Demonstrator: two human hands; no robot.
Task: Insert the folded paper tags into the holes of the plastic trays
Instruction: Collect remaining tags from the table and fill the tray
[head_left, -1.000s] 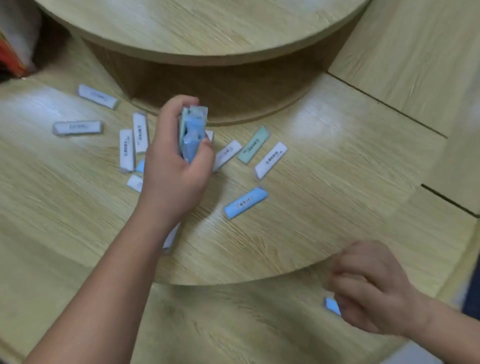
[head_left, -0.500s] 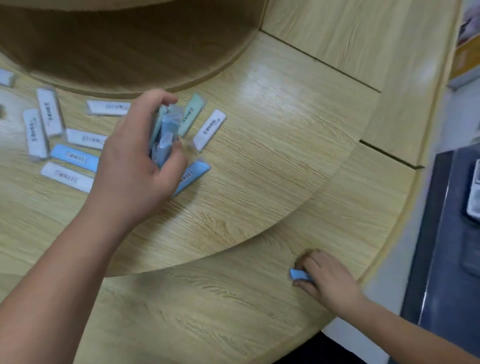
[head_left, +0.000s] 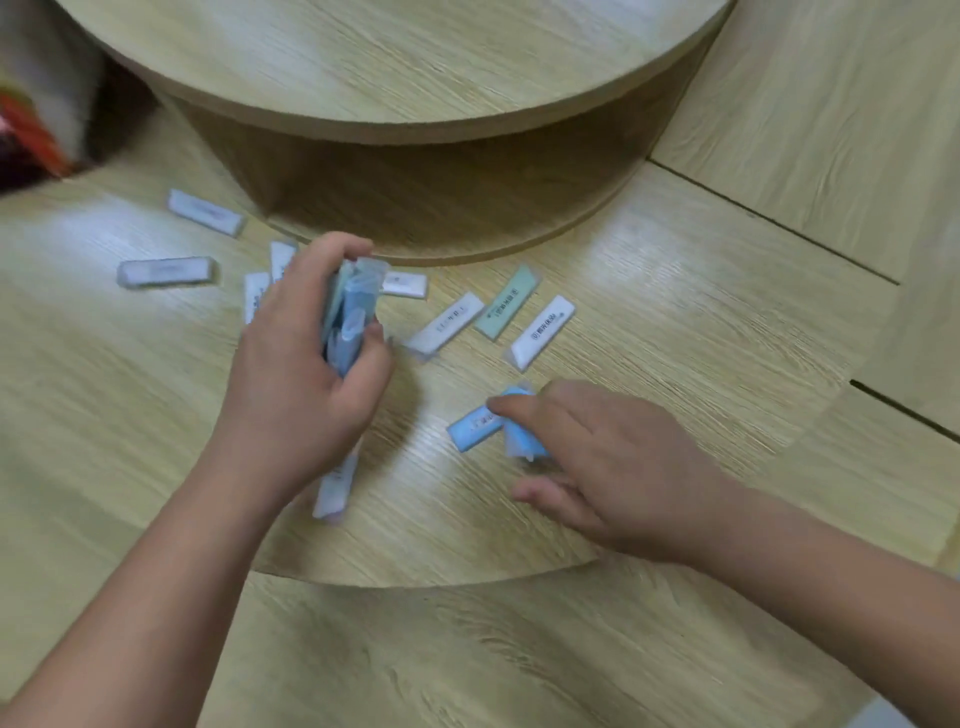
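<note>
My left hand (head_left: 306, 395) grips an upright bundle of blue and green tag pieces (head_left: 349, 317) over the middle of the round wooden table (head_left: 675, 322). My right hand (head_left: 613, 467) lies low on the table, its fingers holding a small blue folded tag (head_left: 522, 441), with the fingertips touching a blue tag holder (head_left: 470, 427) that lies flat. More holders lie scattered: a white one (head_left: 543, 332), a green one (head_left: 506, 302), another white one (head_left: 447, 325). A white piece (head_left: 335, 488) shows under my left wrist.
Several white holders (head_left: 166, 271) lie at the left, one (head_left: 205, 212) near the raised round wooden tier (head_left: 415, 124) at the back. A lower table ring (head_left: 467, 649) runs along the front. Something red and white (head_left: 31, 145) sits at far left.
My right hand came up from the lower table ring with the small blue tag and now rests by the blue holder. The view swung back left. My left hand still holds its bundle.
</note>
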